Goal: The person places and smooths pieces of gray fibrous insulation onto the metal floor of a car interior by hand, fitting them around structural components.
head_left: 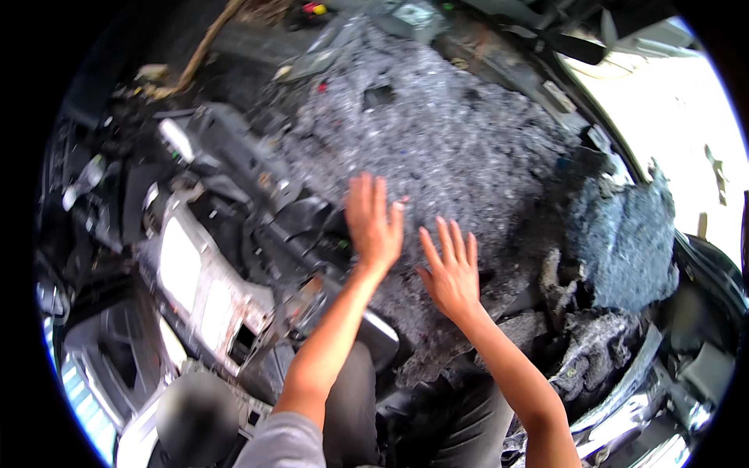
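A large mat of grey speckled felt padding (445,148) spreads over the middle of a stripped vehicle interior, with torn edges and a dark hole near the top. My left hand (374,222) is open over the mat's lower left part, fingers stretched out beside a black plastic part. My right hand (451,269) is open just to the right and lower, fingers spread over the felt; whether either hand presses on it I cannot tell. A torn bluish-grey felt piece (620,234) lies to the right of the mat.
My legs are at the bottom. On the left are a white-and-grey panel (183,249) and jumbled black plastic parts (101,203). Crumpled padding (585,359) and bent metal lie at the lower right. A long brown strip (204,47) is at the top left; a bright opening is at the right.
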Motion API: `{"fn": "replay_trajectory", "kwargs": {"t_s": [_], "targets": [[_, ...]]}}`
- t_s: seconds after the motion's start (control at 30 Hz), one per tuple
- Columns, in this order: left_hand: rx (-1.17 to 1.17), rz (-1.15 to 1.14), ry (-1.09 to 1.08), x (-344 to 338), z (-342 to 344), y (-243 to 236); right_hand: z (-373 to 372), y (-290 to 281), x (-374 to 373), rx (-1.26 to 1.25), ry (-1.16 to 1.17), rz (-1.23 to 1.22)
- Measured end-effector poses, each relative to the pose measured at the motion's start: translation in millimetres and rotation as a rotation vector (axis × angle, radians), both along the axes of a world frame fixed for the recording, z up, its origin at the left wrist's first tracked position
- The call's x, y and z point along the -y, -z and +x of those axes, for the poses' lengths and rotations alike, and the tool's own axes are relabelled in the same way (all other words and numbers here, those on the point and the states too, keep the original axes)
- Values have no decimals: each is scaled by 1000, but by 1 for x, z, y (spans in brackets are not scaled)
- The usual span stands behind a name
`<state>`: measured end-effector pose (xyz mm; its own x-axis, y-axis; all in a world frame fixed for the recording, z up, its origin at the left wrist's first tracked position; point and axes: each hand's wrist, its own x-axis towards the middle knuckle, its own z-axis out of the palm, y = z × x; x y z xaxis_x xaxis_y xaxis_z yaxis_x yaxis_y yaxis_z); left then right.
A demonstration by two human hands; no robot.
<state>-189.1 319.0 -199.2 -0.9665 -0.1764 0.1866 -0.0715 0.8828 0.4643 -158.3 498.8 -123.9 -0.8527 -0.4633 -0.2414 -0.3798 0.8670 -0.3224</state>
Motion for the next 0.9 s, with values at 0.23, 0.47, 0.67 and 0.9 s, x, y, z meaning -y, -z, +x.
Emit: {"fn": "replay_trajectory", "kwargs": {"t_s": [0.23, 0.47, 0.67, 0.9], "targets": [[167, -284, -349, 49, -97, 55, -71, 73, 27, -80, -59, 6], [152, -301, -349, 48, -96, 66, -73, 77, 22, -28, -87, 41], [155, -301, -324, 43, -107, 62, -75, 103, 6, -85, -110, -58], [111, -271, -295, 55, -105, 65, -113, 57, 8, 59, -78, -151]]}}
